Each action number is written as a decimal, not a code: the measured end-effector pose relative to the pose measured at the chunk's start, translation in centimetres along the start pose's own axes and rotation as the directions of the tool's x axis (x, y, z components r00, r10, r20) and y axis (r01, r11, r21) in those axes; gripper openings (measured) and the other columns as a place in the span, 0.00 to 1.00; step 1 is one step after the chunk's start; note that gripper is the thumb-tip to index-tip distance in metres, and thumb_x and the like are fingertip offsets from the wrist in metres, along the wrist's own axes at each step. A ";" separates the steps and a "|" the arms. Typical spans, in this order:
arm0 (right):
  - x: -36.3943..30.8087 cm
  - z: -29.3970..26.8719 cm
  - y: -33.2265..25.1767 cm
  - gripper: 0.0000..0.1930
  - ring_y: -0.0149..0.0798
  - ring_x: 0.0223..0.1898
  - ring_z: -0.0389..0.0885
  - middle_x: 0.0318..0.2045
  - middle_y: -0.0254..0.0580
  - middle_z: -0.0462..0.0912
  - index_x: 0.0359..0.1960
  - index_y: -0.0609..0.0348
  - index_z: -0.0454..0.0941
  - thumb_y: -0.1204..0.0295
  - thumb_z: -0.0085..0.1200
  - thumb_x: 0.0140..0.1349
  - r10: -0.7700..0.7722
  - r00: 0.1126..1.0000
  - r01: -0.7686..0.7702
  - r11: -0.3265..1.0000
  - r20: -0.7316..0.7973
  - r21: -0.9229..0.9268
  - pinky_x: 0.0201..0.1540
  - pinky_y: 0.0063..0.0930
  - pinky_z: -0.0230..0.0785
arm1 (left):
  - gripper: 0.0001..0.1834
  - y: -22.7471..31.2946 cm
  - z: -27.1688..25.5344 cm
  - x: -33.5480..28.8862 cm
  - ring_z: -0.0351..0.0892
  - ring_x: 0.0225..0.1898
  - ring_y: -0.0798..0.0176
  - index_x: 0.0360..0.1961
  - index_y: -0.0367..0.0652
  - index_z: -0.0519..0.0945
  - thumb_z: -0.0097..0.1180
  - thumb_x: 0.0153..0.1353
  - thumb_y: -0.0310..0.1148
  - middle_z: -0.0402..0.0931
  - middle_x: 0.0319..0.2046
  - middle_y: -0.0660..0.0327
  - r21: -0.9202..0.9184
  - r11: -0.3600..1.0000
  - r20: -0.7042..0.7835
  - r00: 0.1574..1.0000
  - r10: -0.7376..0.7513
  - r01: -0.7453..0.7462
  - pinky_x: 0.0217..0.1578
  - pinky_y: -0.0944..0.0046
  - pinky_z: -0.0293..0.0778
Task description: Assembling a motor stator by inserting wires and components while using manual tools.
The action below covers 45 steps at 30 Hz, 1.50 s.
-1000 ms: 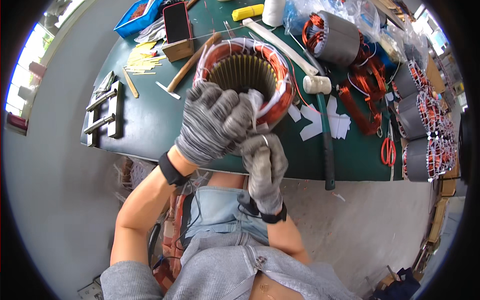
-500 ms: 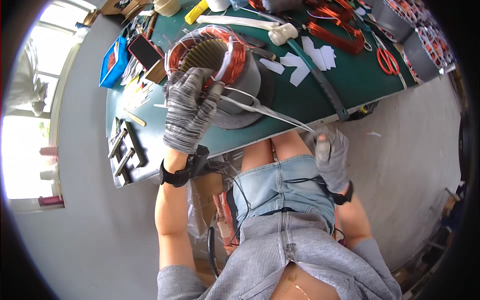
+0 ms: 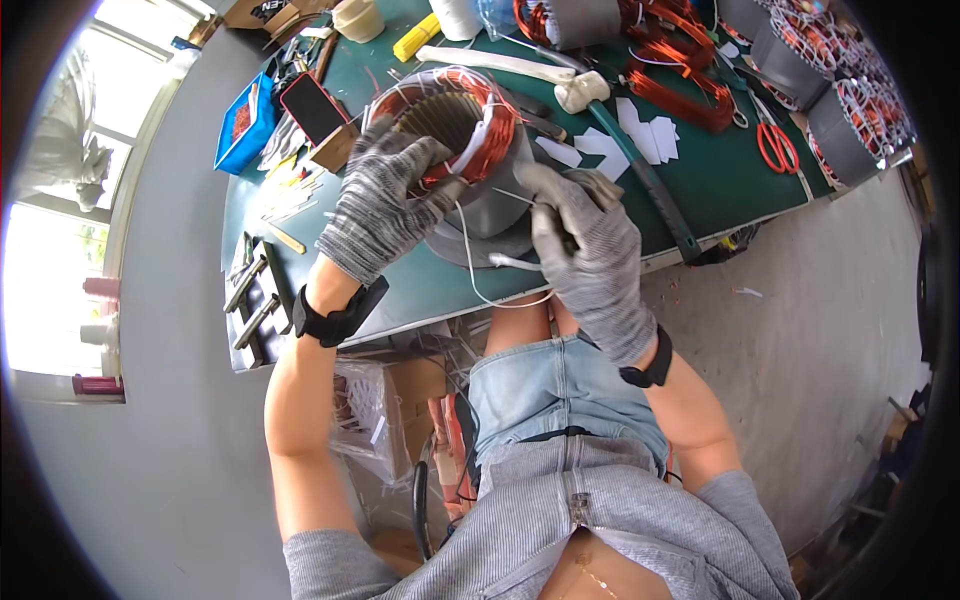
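A motor stator [image 3: 490, 150] with copper windings and white lacing around its top stands on the green bench. My left hand [image 3: 385, 205], in a grey striped glove, is closed over the near left rim of the windings, fingers reaching inside the bore. To the right of the stator, my gloved right hand [image 3: 590, 250] is closed, with thin white cord [image 3: 467, 255] at its fingers. The cord hangs in a slack loop from the windings below my left hand. A short thick white piece [image 3: 513, 262] sticks out beside my right hand; I cannot tell whether it is cord.
Behind the stator lies a white-headed mallet [image 3: 582, 92] with a dark green handle. White paper pieces [image 3: 650, 130], red scissors [image 3: 777, 148] and copper coils [image 3: 680, 95] lie to the right. A blue bin [image 3: 243, 125], a phone [image 3: 315, 108] and a metal fixture [image 3: 262, 300] sit left.
My right hand has moved up and left from beyond the bench edge to beside the stator. The cord, stretched taut before, now hangs slack. My left hand stays on the windings.
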State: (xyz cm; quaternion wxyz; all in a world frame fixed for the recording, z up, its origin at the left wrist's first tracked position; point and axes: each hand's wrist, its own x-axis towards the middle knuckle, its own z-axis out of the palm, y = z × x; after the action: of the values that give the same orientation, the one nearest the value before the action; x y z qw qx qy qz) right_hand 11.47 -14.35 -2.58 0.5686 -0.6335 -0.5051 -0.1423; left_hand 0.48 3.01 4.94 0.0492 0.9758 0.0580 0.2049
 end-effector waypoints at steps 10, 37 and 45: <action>1.1 6.7 -0.2 0.26 0.47 0.40 0.70 0.37 0.45 0.71 0.52 0.49 0.71 0.79 0.52 0.47 -0.161 0.969 0.143 0.985 -0.189 -0.101 0.45 0.41 0.64 | 0.29 -0.9 -0.3 -0.2 0.61 0.60 0.43 0.53 0.45 0.73 0.60 0.50 0.46 0.74 0.49 0.52 0.138 0.984 0.123 0.988 0.092 -0.109 0.65 0.40 0.38; -7.0 -13.4 -0.2 0.11 0.42 0.38 0.76 0.37 0.41 0.79 0.43 0.58 0.74 0.70 0.49 0.60 0.110 0.848 -0.169 0.983 0.518 0.067 0.48 0.35 0.68 | 0.11 -0.3 1.3 -1.7 0.68 0.40 0.46 0.36 0.39 0.77 0.57 0.50 0.32 0.72 0.30 0.54 -0.147 0.988 -0.144 0.989 0.032 -0.053 0.49 0.49 0.62; -5.9 -7.0 0.4 0.08 0.47 0.36 0.76 0.34 0.45 0.77 0.37 0.57 0.77 0.77 0.51 0.55 -0.146 0.869 0.281 0.933 0.473 -0.227 0.46 0.37 0.69 | 0.13 -1.6 0.9 -2.4 0.68 0.44 0.44 0.36 0.40 0.77 0.58 0.47 0.29 0.72 0.32 0.55 -0.176 0.971 -0.151 0.979 0.134 -0.160 0.53 0.47 0.61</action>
State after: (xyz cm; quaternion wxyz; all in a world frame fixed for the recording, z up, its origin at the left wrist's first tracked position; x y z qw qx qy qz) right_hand 11.91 -23.15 -5.14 0.3188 -0.6646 -0.6637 -0.1271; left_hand -1.46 4.20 3.00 0.1214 0.9520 -0.0308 0.2793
